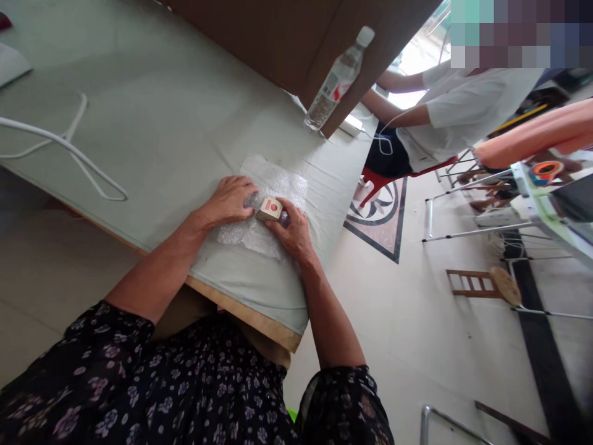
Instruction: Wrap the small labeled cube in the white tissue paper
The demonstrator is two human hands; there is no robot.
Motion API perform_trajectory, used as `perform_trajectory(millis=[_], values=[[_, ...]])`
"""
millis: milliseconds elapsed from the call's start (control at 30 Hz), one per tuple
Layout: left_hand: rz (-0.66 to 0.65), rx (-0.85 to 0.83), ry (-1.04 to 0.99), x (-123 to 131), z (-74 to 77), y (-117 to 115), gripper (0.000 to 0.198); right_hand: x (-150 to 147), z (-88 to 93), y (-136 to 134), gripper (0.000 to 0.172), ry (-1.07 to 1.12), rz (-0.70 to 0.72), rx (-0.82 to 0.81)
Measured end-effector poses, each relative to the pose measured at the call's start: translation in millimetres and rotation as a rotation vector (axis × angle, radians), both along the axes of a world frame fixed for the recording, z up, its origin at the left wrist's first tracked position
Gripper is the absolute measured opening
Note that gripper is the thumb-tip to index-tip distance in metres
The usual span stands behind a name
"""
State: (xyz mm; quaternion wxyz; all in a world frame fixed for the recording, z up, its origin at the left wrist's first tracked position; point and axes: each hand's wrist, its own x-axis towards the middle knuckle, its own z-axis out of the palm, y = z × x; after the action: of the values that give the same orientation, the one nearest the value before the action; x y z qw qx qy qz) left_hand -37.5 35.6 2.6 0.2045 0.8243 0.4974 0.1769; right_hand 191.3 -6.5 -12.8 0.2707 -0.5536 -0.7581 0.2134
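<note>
A small tan box [269, 208] with a red round mark on its label lies on a sheet of clear bubble wrap [273, 185] spread on the pale green table [162, 123]. My left hand [229, 201] rests on the wrap, its fingertips curled against the box's left side. From the right, my right hand [291, 232] pinches the box with thumb and fingers. Both hands meet at the box near the table's corner.
A clear plastic water bottle [336, 80] stands beyond the wrap beside a brown cardboard panel [296, 37]. A white cable [69, 148] loops over the table at left. A seated person in white [445, 105] works farther along. Stools and metal frames stand on the floor at right.
</note>
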Motion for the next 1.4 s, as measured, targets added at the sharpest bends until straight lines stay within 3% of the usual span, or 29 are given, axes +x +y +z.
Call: perform_trajectory(millis=[333, 467, 633, 733, 767, 867, 967, 1100, 1267, 1400], values=[[0.003, 0.01, 0.029, -2.4, -5.5, 4.7, 0.052, -2.8, -3.2, 0.7, 0.062, -0.053, 0.031, 0.024], [0.003, 0.016, 0.025, -1.8, -4.3, 4.7, 0.053, 3.0, 8.4, -26.1, 0.07, -0.02, 0.011, 0.103], [0.034, 0.024, -0.035, 1.4, -7.6, 4.0, 0.052, 2.2, 19.1, -81.4, 0.045, -0.192, 0.142, 0.155], [0.09, 0.036, -0.074, 3.5, -8.3, 4.7, 0.051, -8.2, 11.5, -90.4, 0.023, -0.276, 0.159, 0.162], [0.11, 0.043, -0.1, 3.9, -6.9, 4.7, 0.051, -11.8, 9.1, -88.5, 0.019, -0.287, 0.148, 0.171], [0.113, 0.054, -0.254, 3.2, 3.6, 2.3, 0.047, -19.5, 10.8, -76.7, 0.026, -0.279, 0.107, 0.233], [0.082, 0.034, -0.425, -0.5, 18.7, -3.5, 0.04, -21.7, 24.7, -64.6, 0.027, -0.24, 0.033, 0.273], [0.084, -0.003, -0.496, -5.8, 32.5, -9.1, 0.038, -21.2, 39.3, -41.7, 0.024, -0.181, -0.048, 0.281], [0.062, -0.117, -0.433, 1.5, 28.4, -10.6, 0.045, -16.3, 30.4, 0.5, 0.02, -0.04, -0.079, 0.202], [0.139, -0.142, -0.438, 13.3, 19.5, -13.1, 0.032, -13.8, 17.5, 17.6, 0.022, 0.2, -0.048, 0.039]])
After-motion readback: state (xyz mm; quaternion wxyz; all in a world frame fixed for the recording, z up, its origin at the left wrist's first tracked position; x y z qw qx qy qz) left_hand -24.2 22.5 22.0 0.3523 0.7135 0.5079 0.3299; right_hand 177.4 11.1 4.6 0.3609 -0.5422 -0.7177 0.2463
